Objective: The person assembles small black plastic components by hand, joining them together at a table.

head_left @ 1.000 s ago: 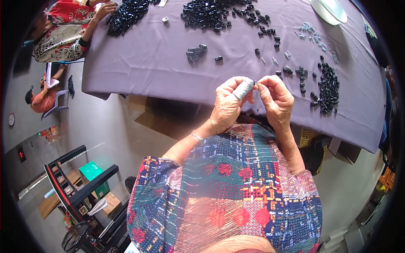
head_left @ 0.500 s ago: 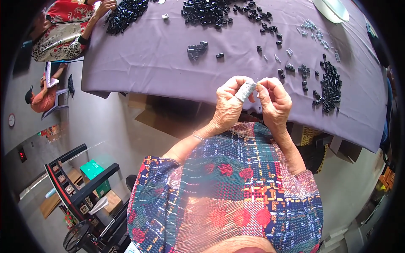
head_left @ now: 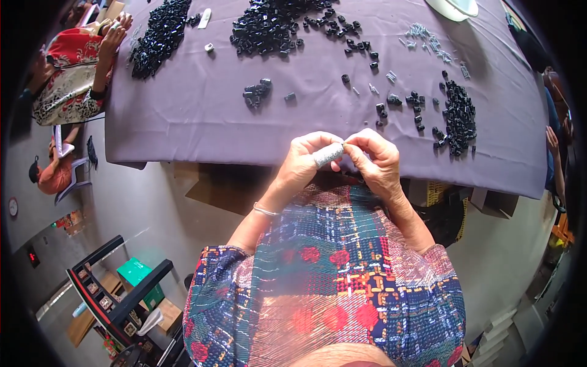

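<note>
My left hand (head_left: 304, 161) and my right hand (head_left: 378, 160) meet just in front of the purple-covered table (head_left: 202, 116), at its near edge. The left thumb wears a grey fabric thumb cover (head_left: 328, 154). Both hands pinch a very small part between their fingertips; it is too small to make out. A thin bracelet (head_left: 264, 211) circles my left wrist. Nearest on the table are scattered small black parts (head_left: 382, 111) and a pile of black parts (head_left: 457, 117) to the right.
A large heap of black parts (head_left: 275, 24) and another heap (head_left: 158, 38) lie farther back. Small silvery pieces (head_left: 428, 43) sit near a white dish (head_left: 452, 7). Another person (head_left: 76, 67) works at the left end. A cardboard box (head_left: 214, 189) is under the table.
Both hands have kept together at the table's edge, shifting only slightly while the fingers work the small part.
</note>
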### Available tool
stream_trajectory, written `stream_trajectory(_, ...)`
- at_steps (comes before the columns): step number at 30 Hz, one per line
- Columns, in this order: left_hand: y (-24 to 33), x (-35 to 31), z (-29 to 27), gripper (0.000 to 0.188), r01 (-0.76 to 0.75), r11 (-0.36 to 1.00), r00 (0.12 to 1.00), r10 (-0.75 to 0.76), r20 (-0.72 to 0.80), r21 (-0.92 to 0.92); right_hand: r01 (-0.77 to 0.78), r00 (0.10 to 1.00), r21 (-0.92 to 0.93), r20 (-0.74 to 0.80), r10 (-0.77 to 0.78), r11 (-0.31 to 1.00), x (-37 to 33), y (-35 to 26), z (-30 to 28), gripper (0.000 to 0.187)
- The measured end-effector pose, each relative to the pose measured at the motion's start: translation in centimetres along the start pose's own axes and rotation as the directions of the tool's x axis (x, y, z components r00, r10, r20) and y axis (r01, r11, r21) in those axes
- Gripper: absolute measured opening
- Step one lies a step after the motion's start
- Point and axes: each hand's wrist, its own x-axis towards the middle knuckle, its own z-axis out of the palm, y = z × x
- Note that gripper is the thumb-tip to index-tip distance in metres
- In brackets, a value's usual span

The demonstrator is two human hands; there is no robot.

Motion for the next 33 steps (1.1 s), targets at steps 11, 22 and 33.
stream_trajectory(11,-0.4,0.9,-1.0,0.020,-0.096,0.977,0.995,0.101,0.021,-0.192,-0.082,0.886,-0.905,-0.258,-0.386,0.417,3.4,2.1,-3.6,0.021)
stream_trajectory(22,-1.0,0.7,-1.0,0.020,-0.096,0.978,0.995,0.096,-0.009,-0.185,0.074,0.864,-0.824,-0.228,-0.449,0.562,4.0,2.5,-2.5,0.020)
stream_trajectory(33,-0.1,0.3,-0.2,0.017,-0.099,0.990,0.995,0.095,-0.043,-0.102,0.059,0.982,0.076,-0.183,-0.044,0.995,2.0,-0.2,-2.2,0.023)
